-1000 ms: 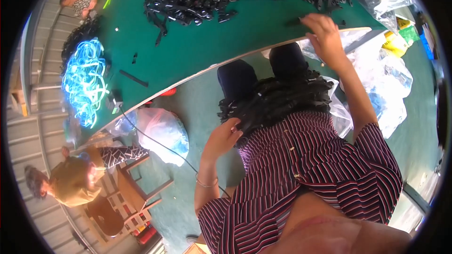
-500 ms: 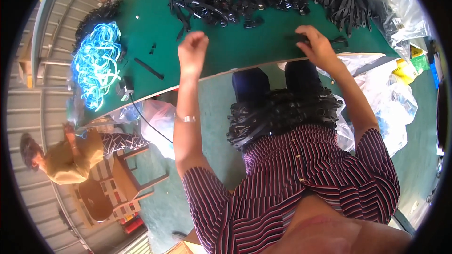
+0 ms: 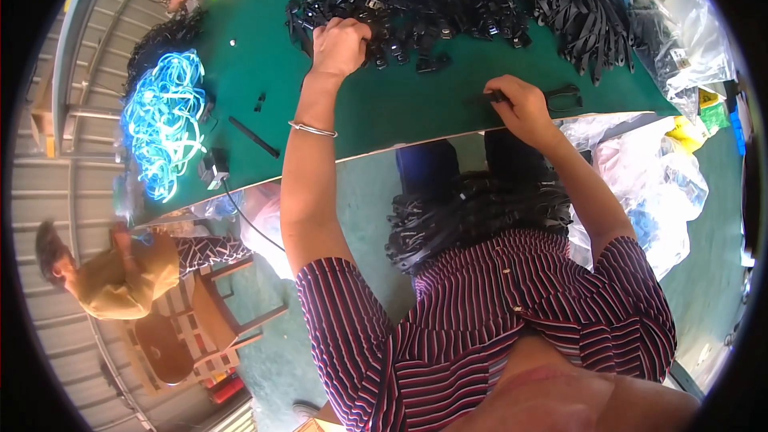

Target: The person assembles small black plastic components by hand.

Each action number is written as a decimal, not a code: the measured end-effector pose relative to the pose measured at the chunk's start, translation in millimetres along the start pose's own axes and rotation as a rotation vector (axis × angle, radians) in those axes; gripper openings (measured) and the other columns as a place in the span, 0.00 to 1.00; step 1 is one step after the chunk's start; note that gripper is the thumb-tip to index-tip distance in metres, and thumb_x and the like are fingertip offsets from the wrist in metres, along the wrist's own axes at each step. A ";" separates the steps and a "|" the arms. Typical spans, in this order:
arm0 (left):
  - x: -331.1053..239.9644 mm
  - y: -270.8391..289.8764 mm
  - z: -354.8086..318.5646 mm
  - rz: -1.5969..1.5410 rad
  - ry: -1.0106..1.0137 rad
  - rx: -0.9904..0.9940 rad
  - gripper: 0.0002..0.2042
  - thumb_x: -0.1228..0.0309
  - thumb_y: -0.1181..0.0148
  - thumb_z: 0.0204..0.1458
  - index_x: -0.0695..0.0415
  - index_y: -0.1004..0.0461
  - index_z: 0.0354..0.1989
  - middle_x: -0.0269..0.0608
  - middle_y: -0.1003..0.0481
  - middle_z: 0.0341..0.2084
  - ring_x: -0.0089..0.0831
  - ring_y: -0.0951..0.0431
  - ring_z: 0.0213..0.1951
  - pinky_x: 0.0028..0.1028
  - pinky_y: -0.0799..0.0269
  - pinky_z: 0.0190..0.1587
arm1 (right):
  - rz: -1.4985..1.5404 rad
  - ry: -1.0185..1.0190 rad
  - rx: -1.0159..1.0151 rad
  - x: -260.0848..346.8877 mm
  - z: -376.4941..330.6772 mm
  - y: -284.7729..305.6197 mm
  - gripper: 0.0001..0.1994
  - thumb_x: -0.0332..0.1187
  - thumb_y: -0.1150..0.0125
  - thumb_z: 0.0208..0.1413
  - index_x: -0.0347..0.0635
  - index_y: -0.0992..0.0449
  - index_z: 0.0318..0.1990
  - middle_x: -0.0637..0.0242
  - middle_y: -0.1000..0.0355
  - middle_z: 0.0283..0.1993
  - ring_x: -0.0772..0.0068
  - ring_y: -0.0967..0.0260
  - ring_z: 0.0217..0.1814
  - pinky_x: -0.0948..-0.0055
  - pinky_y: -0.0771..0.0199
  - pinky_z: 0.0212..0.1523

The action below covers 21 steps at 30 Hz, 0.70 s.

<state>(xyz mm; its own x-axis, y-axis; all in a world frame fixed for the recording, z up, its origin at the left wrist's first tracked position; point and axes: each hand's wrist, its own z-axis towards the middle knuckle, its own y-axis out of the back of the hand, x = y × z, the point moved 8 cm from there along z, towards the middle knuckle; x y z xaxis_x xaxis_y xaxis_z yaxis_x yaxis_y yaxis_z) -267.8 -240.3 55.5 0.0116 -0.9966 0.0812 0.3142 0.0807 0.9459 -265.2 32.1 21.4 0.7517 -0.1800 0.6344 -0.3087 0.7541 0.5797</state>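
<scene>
Several black heaps (image 3: 432,0) lie on the green table (image 3: 424,104); ribbed panelling (image 3: 48,192) leftward.

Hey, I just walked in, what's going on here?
The person's left hand is at the near edge of a heap of black buckled straps on the green table. The right hand holds a black piece near the table's front edge. More black strips lie across the lap.
</scene>
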 end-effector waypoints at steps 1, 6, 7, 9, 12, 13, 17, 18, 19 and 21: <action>2.6 -0.1 -0.8 0.004 0.004 -0.001 0.09 0.73 0.43 0.40 0.48 0.25 0.33 0.30 0.26 0.35 0.33 0.30 0.45 0.38 0.37 0.47 | 0.014 0.026 -0.020 -0.8 0.0 0.3 0.11 0.19 0.45 0.40 0.38 0.30 0.35 0.60 0.30 0.31 0.63 0.31 0.29 0.73 0.33 0.28; 6.1 58.4 -7.6 -0.156 0.017 -0.546 0.03 0.71 0.44 0.42 0.50 0.26 0.27 0.36 0.25 0.25 0.37 0.26 0.33 0.35 0.36 0.41 | 0.247 -0.092 -0.024 -12.3 0.3 -5.8 0.08 0.21 0.45 0.47 0.38 0.29 0.36 0.67 0.31 0.30 0.78 0.34 0.29 0.79 0.36 0.28; -2.4 71.8 -9.9 -0.118 -0.020 -0.672 0.03 0.71 0.44 0.43 0.52 0.27 0.26 0.38 0.26 0.24 0.39 0.26 0.30 0.35 0.35 0.39 | 0.366 -0.109 -0.080 -8.4 5.1 -1.5 0.07 0.22 0.45 0.49 0.38 0.29 0.37 0.70 0.32 0.30 0.82 0.36 0.29 0.80 0.36 0.28; -25.0 93.3 -11.8 -0.154 -0.055 -0.798 0.04 0.71 0.43 0.42 0.54 0.27 0.27 0.40 0.26 0.24 0.39 0.26 0.30 0.35 0.36 0.36 | 0.516 -0.106 -0.183 3.5 13.2 4.7 0.08 0.25 0.47 0.54 0.38 0.29 0.41 0.75 0.34 0.31 0.87 0.41 0.26 0.84 0.41 0.27; -68.2 125.0 -31.3 -0.197 -0.094 -0.928 0.04 0.72 0.43 0.41 0.54 0.28 0.27 0.37 0.27 0.23 0.35 0.27 0.29 0.35 0.40 0.40 | 0.772 -0.261 -0.139 23.7 33.9 -2.8 0.11 0.27 0.49 0.56 0.38 0.30 0.46 0.76 0.37 0.28 0.88 0.47 0.23 0.87 0.47 0.23; -79.4 119.0 -29.5 -0.199 -0.138 -0.927 0.03 0.73 0.44 0.40 0.54 0.28 0.26 0.37 0.27 0.22 0.34 0.27 0.28 0.36 0.41 0.40 | 0.774 -0.261 -0.128 34.4 41.5 -6.1 0.11 0.27 0.49 0.56 0.38 0.30 0.46 0.76 0.37 0.28 0.88 0.47 0.23 0.87 0.47 0.23; -134.6 108.4 -44.5 -0.347 -0.139 -0.768 0.02 0.74 0.44 0.40 0.55 0.28 0.25 0.36 0.27 0.21 0.33 0.27 0.25 0.34 0.40 0.41 | 1.010 -0.165 -0.248 46.4 50.9 -1.4 0.12 0.31 0.50 0.57 0.36 0.31 0.47 0.77 0.40 0.26 0.89 0.50 0.21 0.87 0.52 0.21; -143.1 107.7 -52.2 -0.397 -0.147 -0.814 0.02 0.74 0.45 0.37 0.54 0.29 0.21 0.37 0.29 0.17 0.34 0.29 0.22 0.36 0.41 0.40 | 0.998 -0.098 -0.268 50.7 49.2 3.1 0.12 0.31 0.50 0.57 0.35 0.31 0.46 0.77 0.40 0.26 0.89 0.50 0.21 0.87 0.52 0.21; -148.5 104.4 -57.0 -0.466 -0.132 -0.814 0.02 0.74 0.43 0.38 0.55 0.29 0.22 0.37 0.29 0.18 0.34 0.29 0.22 0.35 0.39 0.38 | 1.007 -0.031 -0.228 48.6 46.2 4.1 0.11 0.31 0.49 0.57 0.34 0.30 0.45 0.76 0.39 0.26 0.89 0.50 0.21 0.87 0.52 0.21; -159.3 104.4 -67.8 -0.557 -0.127 -0.810 0.03 0.73 0.42 0.39 0.56 0.29 0.22 0.37 0.29 0.18 0.35 0.29 0.21 0.34 0.37 0.36 | 0.942 -0.093 -0.286 44.0 32.2 14.2 0.09 0.30 0.50 0.57 0.34 0.29 0.41 0.73 0.37 0.29 0.88 0.49 0.23 0.86 0.51 0.22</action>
<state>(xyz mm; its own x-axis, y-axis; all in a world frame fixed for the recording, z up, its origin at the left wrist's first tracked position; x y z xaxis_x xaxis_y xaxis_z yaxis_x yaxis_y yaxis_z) -172.4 -74.2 120.0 -0.4216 -0.8766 -0.2321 0.7986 -0.4801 0.3629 -255.3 14.5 74.1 0.2184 0.5321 0.8181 -0.5957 0.7367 -0.3201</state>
